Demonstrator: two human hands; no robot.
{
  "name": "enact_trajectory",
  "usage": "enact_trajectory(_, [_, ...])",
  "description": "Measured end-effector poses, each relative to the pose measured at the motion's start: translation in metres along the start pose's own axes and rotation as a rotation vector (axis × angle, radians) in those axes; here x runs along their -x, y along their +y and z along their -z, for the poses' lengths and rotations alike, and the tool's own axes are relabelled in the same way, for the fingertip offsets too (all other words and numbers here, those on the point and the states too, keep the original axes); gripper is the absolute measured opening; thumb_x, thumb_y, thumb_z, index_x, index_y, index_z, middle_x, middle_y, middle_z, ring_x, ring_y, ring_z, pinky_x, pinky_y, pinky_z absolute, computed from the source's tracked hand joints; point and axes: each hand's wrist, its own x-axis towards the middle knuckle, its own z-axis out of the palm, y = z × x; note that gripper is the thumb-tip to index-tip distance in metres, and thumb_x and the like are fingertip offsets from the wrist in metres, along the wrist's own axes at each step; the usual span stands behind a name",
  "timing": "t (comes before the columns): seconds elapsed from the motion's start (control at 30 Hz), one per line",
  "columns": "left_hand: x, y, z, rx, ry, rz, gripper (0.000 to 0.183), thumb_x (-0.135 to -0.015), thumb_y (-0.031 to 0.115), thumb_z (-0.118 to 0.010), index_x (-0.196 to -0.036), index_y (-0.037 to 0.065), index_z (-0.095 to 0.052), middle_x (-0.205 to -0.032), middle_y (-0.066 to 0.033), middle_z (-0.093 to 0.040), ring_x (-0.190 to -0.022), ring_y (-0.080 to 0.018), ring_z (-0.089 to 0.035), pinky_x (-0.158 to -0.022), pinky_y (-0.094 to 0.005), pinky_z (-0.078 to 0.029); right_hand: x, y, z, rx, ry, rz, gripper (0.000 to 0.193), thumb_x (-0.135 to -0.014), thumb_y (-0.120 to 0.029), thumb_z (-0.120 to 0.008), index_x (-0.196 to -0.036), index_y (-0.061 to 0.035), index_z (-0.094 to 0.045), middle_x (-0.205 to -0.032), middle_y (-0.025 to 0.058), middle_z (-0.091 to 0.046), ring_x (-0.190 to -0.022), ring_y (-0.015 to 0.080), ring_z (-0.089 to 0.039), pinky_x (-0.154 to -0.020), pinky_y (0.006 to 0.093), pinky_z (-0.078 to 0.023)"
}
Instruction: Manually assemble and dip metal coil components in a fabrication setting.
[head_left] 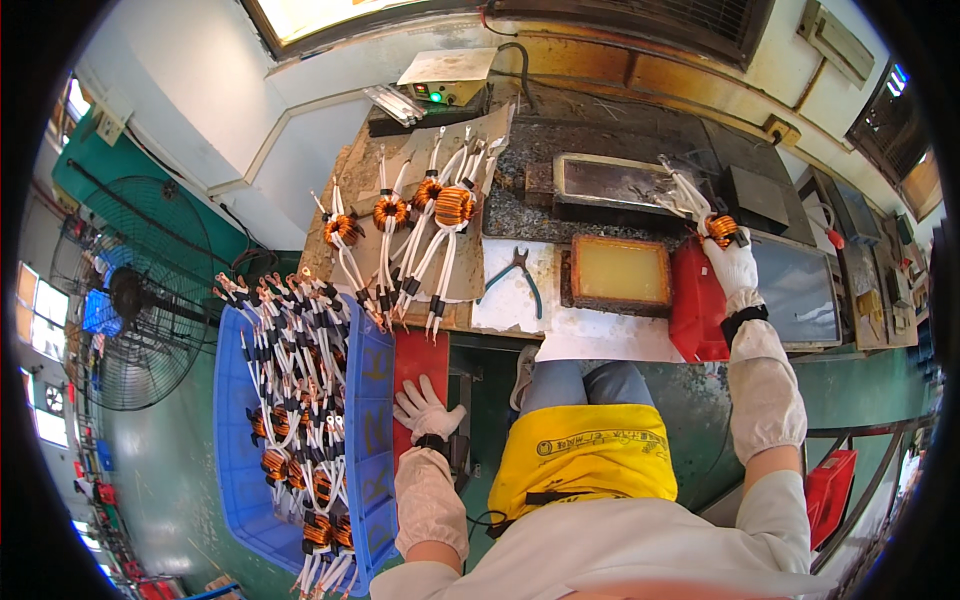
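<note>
My right hand, in a white glove, grips a copper-wound ring coil at the right of the bench. White leads from this coil point up and left, over the right end of a shallow rectangular metal trough. Just below that hand is a red plastic container. My left hand, also gloved, has its fingers spread over a red board and holds nothing. Several similar coils with white leads, one of them a larger coil, lie on cardboard at the bench's left.
Beside the left hand, a blue crate is heaped with coils. Cutting pliers lie on white paper, left of a framed tray of yellowish material. A control box with a green light stands behind. A fan is at far left.
</note>
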Motion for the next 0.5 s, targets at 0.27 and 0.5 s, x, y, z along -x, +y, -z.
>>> enact_trajectory(0.27, [0.003,0.001,0.003,0.004,-0.017,0.003,0.111,-0.069,0.058,-0.066,-0.153,0.016,-0.005,-0.158,-0.0202,-0.002,-0.143,-0.0444,-0.003,-0.112,-0.0613,-0.002,0.002,-0.007,0.003,0.057,-0.002,-0.012,0.057,-0.074,-0.039,-0.067,-0.113,-0.0019,-0.049,-0.101,0.0265,-0.064,-0.096,0.0438,-0.062,-0.082,0.0462,-0.050])
enact_trajectory(0.5, [-0.001,-0.001,-0.004,0.006,-0.019,-0.026,0.114,-0.068,0.058,-0.068,-0.152,0.014,-0.005,-0.156,-0.0232,-0.001,-0.142,-0.0461,-0.002,-0.111,-0.0617,-0.003,0.002,-0.004,0.006,0.065,-0.036,-0.029,0.060,-0.074,-0.041,-0.068,-0.115,-0.0014,-0.048,-0.104,0.0278,-0.063,-0.097,0.0455,-0.061,-0.083,0.0471,-0.050])
